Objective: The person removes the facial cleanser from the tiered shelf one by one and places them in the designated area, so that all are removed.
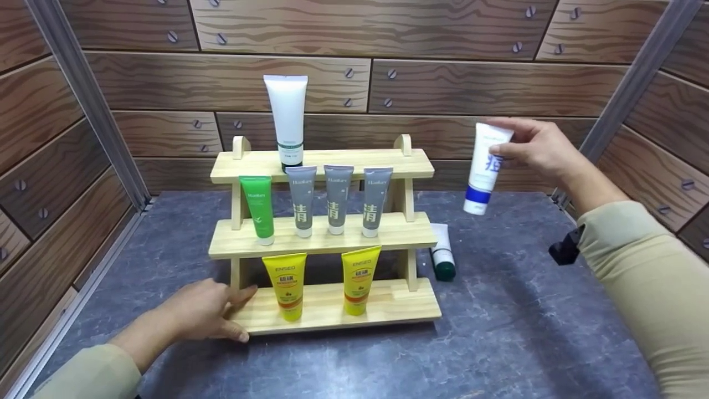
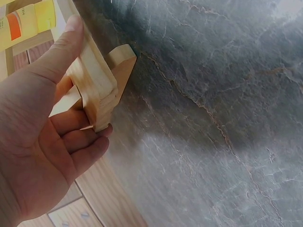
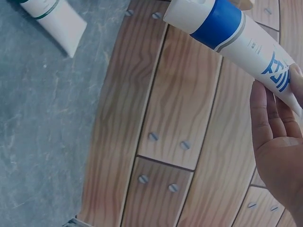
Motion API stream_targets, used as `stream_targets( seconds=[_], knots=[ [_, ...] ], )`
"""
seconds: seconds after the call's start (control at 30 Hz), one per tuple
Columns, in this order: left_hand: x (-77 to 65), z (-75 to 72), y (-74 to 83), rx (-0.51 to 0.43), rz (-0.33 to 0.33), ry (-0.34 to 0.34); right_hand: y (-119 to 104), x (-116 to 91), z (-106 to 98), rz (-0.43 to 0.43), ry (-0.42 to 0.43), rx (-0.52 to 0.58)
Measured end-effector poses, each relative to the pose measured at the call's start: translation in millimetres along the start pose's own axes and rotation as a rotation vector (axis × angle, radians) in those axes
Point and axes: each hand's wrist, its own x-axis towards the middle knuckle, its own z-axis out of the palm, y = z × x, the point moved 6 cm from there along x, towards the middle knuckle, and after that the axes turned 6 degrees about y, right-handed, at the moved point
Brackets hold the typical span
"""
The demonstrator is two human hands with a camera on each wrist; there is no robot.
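My right hand (image 1: 534,147) pinches a white tube with a blue band (image 1: 483,169) near its flat end, cap downward, in the air right of a three-tier wooden rack (image 1: 332,296). In the right wrist view the thumb and fingers lie on either side of this tube (image 3: 251,47). My left hand (image 1: 202,310) grips the left end of the rack's bottom tier, thumb on the front edge; the left wrist view shows the fingers around the wood (image 2: 92,71). On the rack stand a tall white tube (image 1: 288,116), a green tube (image 1: 258,208), several grey tubes (image 1: 336,194) and two yellow tubes (image 1: 285,282).
A white tube with a dark green cap (image 1: 443,249) lies on the dark marbled table (image 1: 498,332) by the rack's right side. Wood-patterned walls (image 1: 471,83) with metal corner posts (image 1: 91,100) enclose the back and sides.
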Motion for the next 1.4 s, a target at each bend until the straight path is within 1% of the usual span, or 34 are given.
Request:
stream_targets(
  seconds=[0.13,0.27,0.53,0.73,0.9,1.13,1.3,1.4],
  knots=[
    [0.2,0.7,-0.8,-0.001,0.01,0.0,14.3,-2.1,-3.3,0.023,-0.006,-0.049],
    [0.4,1.0,-1.8,0.0,0.007,0.002,26.2,-4.9,-6.5,0.04,-0.005,-0.082],
    [0.8,1.1,-2.1,0.003,-0.01,0.001,49.2,-13.4,-6.9,0.107,-0.024,-0.059],
    [1.3,0.6,-3.6,0.001,-0.026,-0.005,62.4,-16.3,-4.2,0.088,-0.066,-0.014],
    [1.6,0.6,-1.8,-0.002,-0.024,-0.012,75.8,-18.4,-0.5,0.086,-0.086,-0.023],
    [1.7,-0.2,-0.2,0.002,-0.012,-0.017,94.0,-21.5,6.5,0.119,-0.103,0.011],
    [1.4,0.6,-0.9,0.009,0.0,-0.02,105.7,-23.9,10.9,0.148,-0.124,-0.008],
    [1.6,0.6,-1.4,0.006,0.003,-0.01,112.5,-26.2,13.3,0.162,-0.132,-0.016]
  ],
)
